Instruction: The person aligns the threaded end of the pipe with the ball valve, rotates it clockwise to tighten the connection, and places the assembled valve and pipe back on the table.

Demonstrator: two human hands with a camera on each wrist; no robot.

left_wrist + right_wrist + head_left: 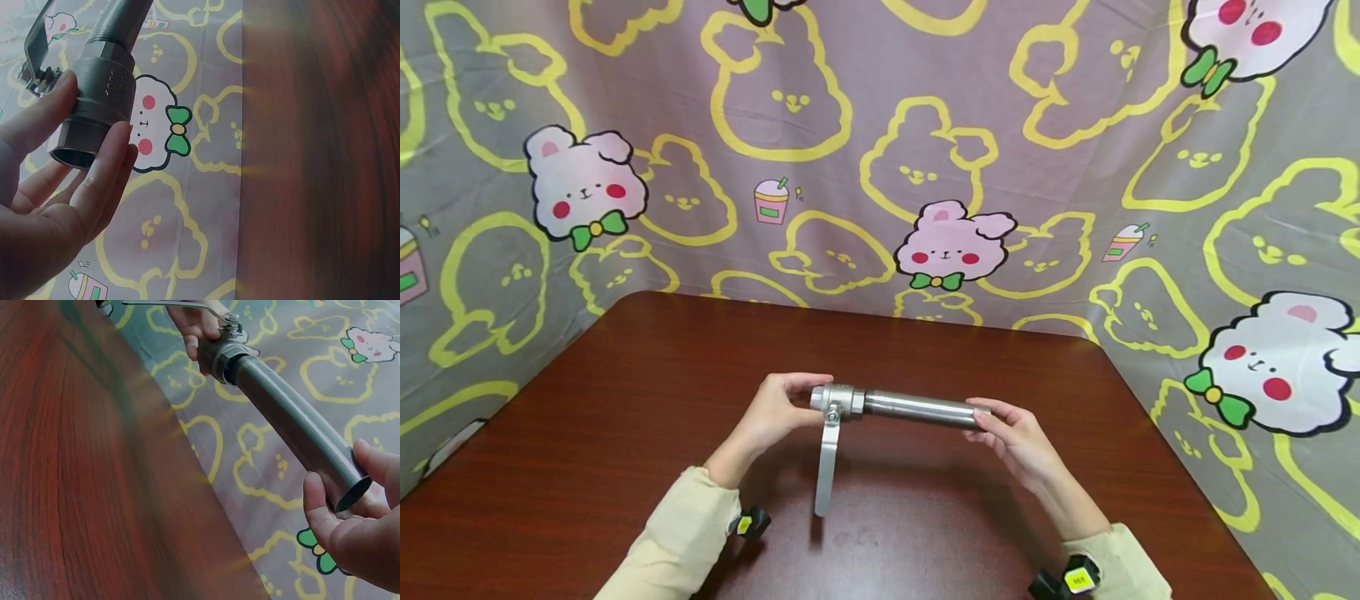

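A metal ball valve (847,400) is held by my left hand (775,414), thumb and fingers around its open hex end. Its long lever handle (826,471) points down toward me in the head view. A steel pipe (921,407) runs from the valve's other end to my right hand (1018,442), which pinches the pipe's far end between thumb and fingers. Threads show at the joint, where the pipe end meets the valve in the right wrist view. Both parts are lifted above the table, nearly level, the pipe sloping slightly down to the right.
Below the hands lies a dark red wooden table (715,350). A grey curtain (850,183) with rabbit and yellow outline prints rises behind the table and along both sides. Black wrist cameras sit on both cream sleeves (688,521).
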